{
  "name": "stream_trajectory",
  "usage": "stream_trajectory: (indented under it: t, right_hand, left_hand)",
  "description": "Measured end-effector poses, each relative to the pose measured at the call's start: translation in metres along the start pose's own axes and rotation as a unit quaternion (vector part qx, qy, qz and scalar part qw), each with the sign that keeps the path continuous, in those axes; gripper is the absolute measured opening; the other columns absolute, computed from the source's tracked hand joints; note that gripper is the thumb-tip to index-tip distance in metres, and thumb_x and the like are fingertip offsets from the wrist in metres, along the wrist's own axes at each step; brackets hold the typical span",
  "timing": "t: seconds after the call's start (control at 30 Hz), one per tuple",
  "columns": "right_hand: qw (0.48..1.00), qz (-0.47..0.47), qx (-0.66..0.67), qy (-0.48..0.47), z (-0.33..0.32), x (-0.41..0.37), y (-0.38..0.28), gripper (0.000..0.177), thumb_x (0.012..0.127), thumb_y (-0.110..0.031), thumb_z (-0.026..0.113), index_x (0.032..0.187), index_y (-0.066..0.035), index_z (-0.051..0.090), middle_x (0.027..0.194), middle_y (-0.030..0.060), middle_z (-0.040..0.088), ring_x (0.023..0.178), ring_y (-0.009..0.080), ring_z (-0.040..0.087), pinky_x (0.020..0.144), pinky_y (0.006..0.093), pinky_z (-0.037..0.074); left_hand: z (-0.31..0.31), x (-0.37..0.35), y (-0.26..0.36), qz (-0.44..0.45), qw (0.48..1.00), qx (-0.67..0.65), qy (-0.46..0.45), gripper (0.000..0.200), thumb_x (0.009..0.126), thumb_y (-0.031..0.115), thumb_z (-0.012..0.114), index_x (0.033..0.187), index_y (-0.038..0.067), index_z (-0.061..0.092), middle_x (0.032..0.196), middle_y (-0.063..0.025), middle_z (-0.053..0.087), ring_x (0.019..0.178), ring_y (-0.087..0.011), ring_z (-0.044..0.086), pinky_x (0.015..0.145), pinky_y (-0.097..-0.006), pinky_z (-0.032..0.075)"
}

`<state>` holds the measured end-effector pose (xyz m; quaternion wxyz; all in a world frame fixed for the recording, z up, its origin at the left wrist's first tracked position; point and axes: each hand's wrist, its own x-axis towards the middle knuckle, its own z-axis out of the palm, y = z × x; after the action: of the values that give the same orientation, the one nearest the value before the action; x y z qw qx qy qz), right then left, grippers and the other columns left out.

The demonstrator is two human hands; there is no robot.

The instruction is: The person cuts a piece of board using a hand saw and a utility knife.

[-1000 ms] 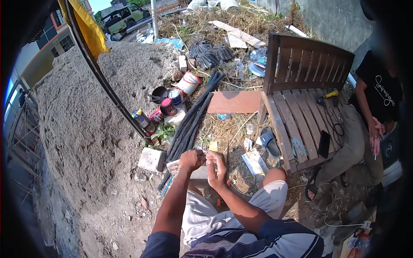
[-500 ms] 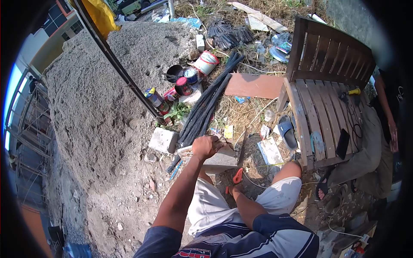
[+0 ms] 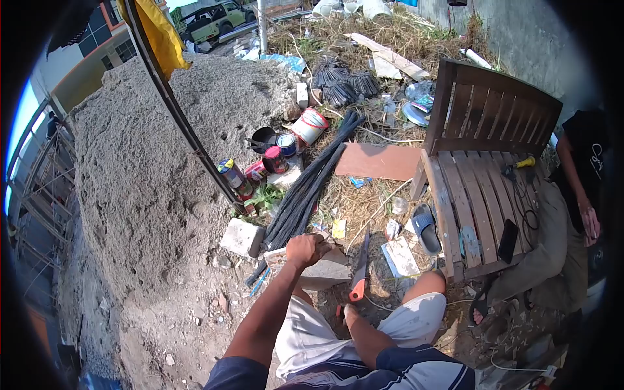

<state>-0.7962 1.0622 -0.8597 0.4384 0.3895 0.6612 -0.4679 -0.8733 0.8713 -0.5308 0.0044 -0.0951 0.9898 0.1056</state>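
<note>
My left hand (image 3: 304,251) is closed at the top edge of a pale block (image 3: 325,270) between my knees; what its fingers grip there is hidden. Low between my thighs, my right hand (image 3: 351,316) is wrapped round the handle of a saw (image 3: 357,290) with orange parts. The saw blade points up and away from me, just right of the block. Beyond my left hand lies a bundle of long dark strips (image 3: 305,188). A white block (image 3: 242,238) rests on the ground to the left.
A wooden bench (image 3: 478,201) on the right bears a yellow-handled tool (image 3: 524,162) and a phone (image 3: 508,240). Another person (image 3: 552,227) sits beside it. Cans (image 3: 274,159), a sandal (image 3: 426,229), a brown board (image 3: 377,161), a leaning pole (image 3: 172,104) and a rubble mound (image 3: 149,136) surround me.
The camera view has tilted upward, so the scene sits lower in the picture. The saw blade now shows its flat side more. My left hand stays at the block's top.
</note>
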Motion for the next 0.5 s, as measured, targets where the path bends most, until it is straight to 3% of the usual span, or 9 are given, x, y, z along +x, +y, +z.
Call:
stream_trajectory:
  t: [0.13, 0.2, 0.23, 0.27, 0.33, 0.37, 0.4, 0.5]
  right_hand:
    - [0.993, 0.010, -0.049, 0.111, -0.019, -0.003, 0.007, 0.063, 0.084, -0.037, 0.069, 0.134, -0.003, 0.049, 0.137, 0.0167, 0.051, 0.130, 0.0321, 0.049, 0.105, 0.0460, 0.040]
    - [0.988, -0.016, -0.065, 0.142, -0.023, -0.009, -0.029, 0.067, 0.084, -0.038, 0.070, 0.136, -0.003, 0.046, 0.141, 0.0145, 0.048, 0.134, 0.0307, 0.044, 0.109, 0.0447, 0.037]
    - [0.955, -0.184, -0.051, 0.228, -0.031, -0.027, -0.043, 0.064, 0.085, -0.032, 0.069, 0.136, -0.002, 0.046, 0.142, 0.0163, 0.047, 0.133, 0.0336, 0.043, 0.111, 0.0449, 0.035]
    - [0.888, -0.344, -0.031, 0.304, -0.034, -0.043, -0.053, 0.061, 0.085, -0.025, 0.068, 0.136, 0.000, 0.045, 0.142, 0.0181, 0.046, 0.133, 0.0365, 0.042, 0.113, 0.0451, 0.032]
    - [0.770, -0.570, -0.038, 0.284, -0.032, -0.104, -0.100, 0.054, 0.088, -0.014, 0.062, 0.137, 0.001, 0.046, 0.137, 0.0220, 0.049, 0.128, 0.0379, 0.045, 0.109, 0.0469, 0.035]
    - [0.737, -0.635, 0.017, 0.230, -0.033, -0.140, -0.125, 0.047, 0.091, -0.015, 0.060, 0.134, 0.000, 0.050, 0.133, 0.0207, 0.052, 0.127, 0.0377, 0.046, 0.108, 0.0464, 0.035]
    - [0.694, -0.695, 0.073, 0.174, -0.032, -0.168, -0.153, 0.040, 0.093, -0.015, 0.057, 0.130, -0.001, 0.054, 0.130, 0.0193, 0.055, 0.125, 0.0374, 0.048, 0.107, 0.0459, 0.035]
    - [0.678, -0.727, -0.011, 0.107, -0.022, -0.196, -0.207, 0.029, 0.095, -0.021, 0.059, 0.116, -0.002, 0.063, 0.118, 0.0199, 0.061, 0.117, 0.0383, 0.053, 0.102, 0.0458, 0.039]
  left_hand:
    - [0.001, -0.002, 0.007, -0.015, 1.000, -0.006, -0.003, 0.049, 0.083, 0.066, 0.062, 0.095, 0.019, 0.074, 0.081, -0.0137, 0.071, 0.079, -0.0355, 0.070, 0.068, -0.0481, 0.055]
    - [0.007, 0.001, 0.002, -0.005, 1.000, -0.003, -0.003, 0.049, 0.085, 0.066, 0.061, 0.096, 0.020, 0.075, 0.084, -0.0139, 0.072, 0.081, -0.0356, 0.070, 0.069, -0.0479, 0.055]
    - [0.016, 0.004, -0.003, 0.011, 1.000, -0.004, 0.009, 0.051, 0.084, 0.067, 0.060, 0.099, 0.020, 0.075, 0.087, -0.0134, 0.073, 0.083, -0.0354, 0.070, 0.071, -0.0473, 0.055]
    - [0.011, 0.003, 0.000, -0.006, 0.999, 0.040, -0.020, 0.054, 0.083, 0.069, 0.059, 0.106, 0.021, 0.074, 0.092, -0.0124, 0.074, 0.086, -0.0352, 0.070, 0.075, -0.0461, 0.056]
    - [-0.008, -0.002, 0.009, -0.025, 0.998, -0.032, -0.057, 0.061, 0.083, 0.066, 0.059, 0.125, 0.022, 0.065, 0.104, -0.0147, 0.073, 0.097, -0.0348, 0.069, 0.085, -0.0447, 0.055]
    - [-0.008, -0.005, 0.006, -0.030, 0.998, -0.030, -0.051, 0.061, 0.083, 0.066, 0.059, 0.125, 0.022, 0.065, 0.104, -0.0147, 0.073, 0.097, -0.0348, 0.069, 0.085, -0.0447, 0.055]
    - [-0.004, -0.004, 0.001, -0.022, 0.993, -0.111, -0.028, 0.064, 0.085, 0.063, 0.059, 0.132, 0.020, 0.058, 0.107, -0.0152, 0.072, 0.099, -0.0352, 0.069, 0.086, -0.0440, 0.054]
    - [0.000, -0.006, -0.004, -0.010, 0.959, -0.283, 0.025, 0.069, 0.088, 0.055, 0.059, 0.141, 0.013, 0.047, 0.112, -0.0165, 0.071, 0.101, -0.0345, 0.069, 0.089, -0.0421, 0.053]
